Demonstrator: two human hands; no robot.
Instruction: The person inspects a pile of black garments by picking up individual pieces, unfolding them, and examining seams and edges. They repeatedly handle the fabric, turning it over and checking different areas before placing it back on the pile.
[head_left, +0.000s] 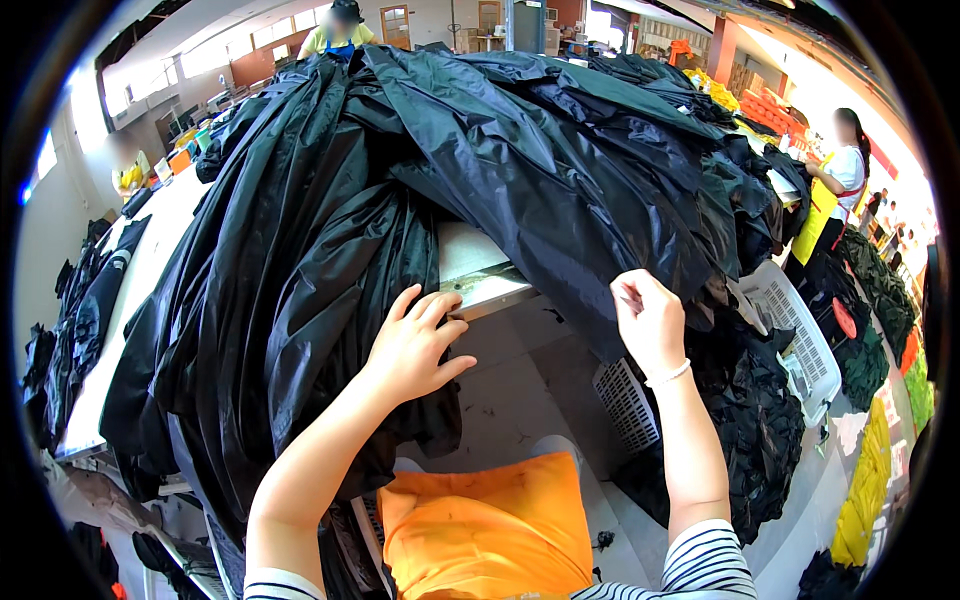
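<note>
A big heap of shiny black fabric (560, 170) spreads over the table and drapes down its near edge. My left hand (415, 338) is open, fingers spread, beside the hanging folds of black fabric (330, 300) on the left. Just in front of the fabric's lower right part, my right hand (650, 318) is closed in a pinch. What its fingers hold, if anything, is too small to make out. Between the two draped masses a bare strip of the pale table (470, 255) shows.
An orange apron (490, 525) covers my lap. To the right stand a white plastic basket (795, 330) and a pile of crumpled black material (745, 420). One person (340, 35) is at the far side; another (845, 170) handles yellow fabric at right. A white table (130, 320) runs along the left.
</note>
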